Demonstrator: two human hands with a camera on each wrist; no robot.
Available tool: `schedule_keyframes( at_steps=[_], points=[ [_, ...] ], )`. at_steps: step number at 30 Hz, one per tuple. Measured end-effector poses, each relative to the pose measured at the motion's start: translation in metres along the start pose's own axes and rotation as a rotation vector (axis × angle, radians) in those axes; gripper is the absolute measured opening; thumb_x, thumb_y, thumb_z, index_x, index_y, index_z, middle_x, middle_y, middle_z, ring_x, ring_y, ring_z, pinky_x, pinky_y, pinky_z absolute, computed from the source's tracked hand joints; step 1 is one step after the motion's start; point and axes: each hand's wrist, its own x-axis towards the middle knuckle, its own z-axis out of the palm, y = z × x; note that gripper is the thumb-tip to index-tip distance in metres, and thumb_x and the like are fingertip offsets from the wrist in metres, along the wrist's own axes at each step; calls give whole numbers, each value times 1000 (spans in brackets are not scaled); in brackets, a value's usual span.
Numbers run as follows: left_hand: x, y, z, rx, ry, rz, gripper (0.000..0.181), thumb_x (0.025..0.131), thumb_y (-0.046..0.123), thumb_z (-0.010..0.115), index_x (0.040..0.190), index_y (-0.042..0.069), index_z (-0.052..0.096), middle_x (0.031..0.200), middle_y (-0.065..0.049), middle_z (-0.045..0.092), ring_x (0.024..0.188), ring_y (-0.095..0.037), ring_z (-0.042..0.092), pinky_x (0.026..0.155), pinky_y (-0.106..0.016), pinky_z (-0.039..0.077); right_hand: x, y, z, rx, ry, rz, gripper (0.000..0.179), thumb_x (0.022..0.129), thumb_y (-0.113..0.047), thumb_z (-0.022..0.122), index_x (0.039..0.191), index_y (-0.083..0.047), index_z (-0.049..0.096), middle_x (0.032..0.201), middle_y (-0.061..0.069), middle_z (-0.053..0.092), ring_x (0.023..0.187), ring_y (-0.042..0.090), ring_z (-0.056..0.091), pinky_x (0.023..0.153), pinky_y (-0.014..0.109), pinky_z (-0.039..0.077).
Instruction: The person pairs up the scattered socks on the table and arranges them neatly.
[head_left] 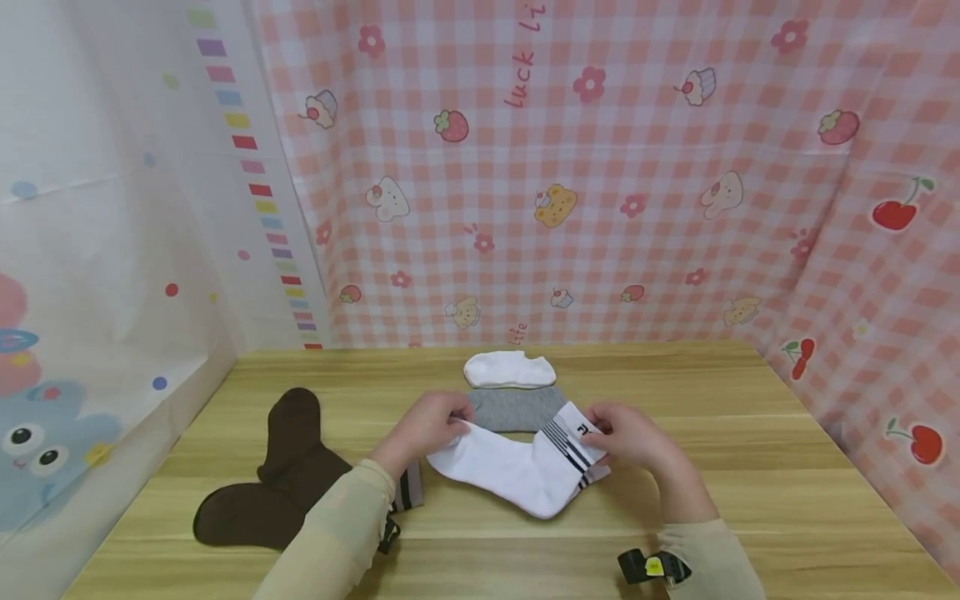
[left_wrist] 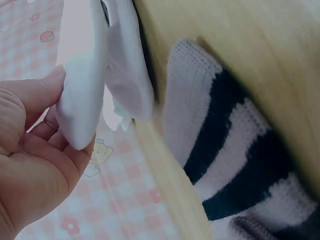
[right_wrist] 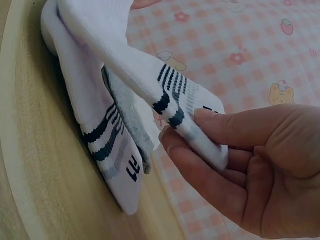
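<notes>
A white sock (head_left: 502, 467) with dark stripes and a small black mark at its cuff stretches between both hands, held above the table. My left hand (head_left: 430, 425) pinches its toe end; the left wrist view shows thumb and fingers around the white toe (left_wrist: 82, 110). At the other end my right hand (head_left: 630, 433) pinches the cuff (right_wrist: 187, 100) between thumb and fingers. A second white striped sock (right_wrist: 107, 130) lies beneath, mostly covered in the head view. Just behind is a grey sock (head_left: 510, 408), partly hidden by the held sock.
A white low-cut sock (head_left: 510, 370) lies beyond the grey one. Dark brown socks (head_left: 292, 475) spread at the left, beside a black-striped sock (left_wrist: 225, 135) partly behind my left forearm. The wooden table (head_left: 750, 433) meets patterned curtains (head_left: 600, 167) at its back and sides.
</notes>
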Motion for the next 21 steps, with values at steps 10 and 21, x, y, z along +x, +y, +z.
schedule_keyframes(
  at_steps=[10, 21],
  points=[
    [4, -1, 6, 56, -12, 19, 14, 82, -5, 72, 81, 8, 68, 83, -4, 67, 82, -20, 63, 80, -40, 52, -1, 8, -1, -162, 22, -88, 11, 83, -3, 73, 85, -3, 62, 74, -2, 60, 67, 12, 52, 62, 31, 46],
    [6, -3, 6, 123, -24, 81, 15, 80, -7, 71, 79, 8, 67, 81, -3, 66, 82, -21, 62, 81, -41, 52, 0, 11, 1, -225, 31, -79, 18, 78, -3, 74, 77, -7, 56, 67, -4, 46, 63, 14, 43, 60, 31, 37]
  ],
)
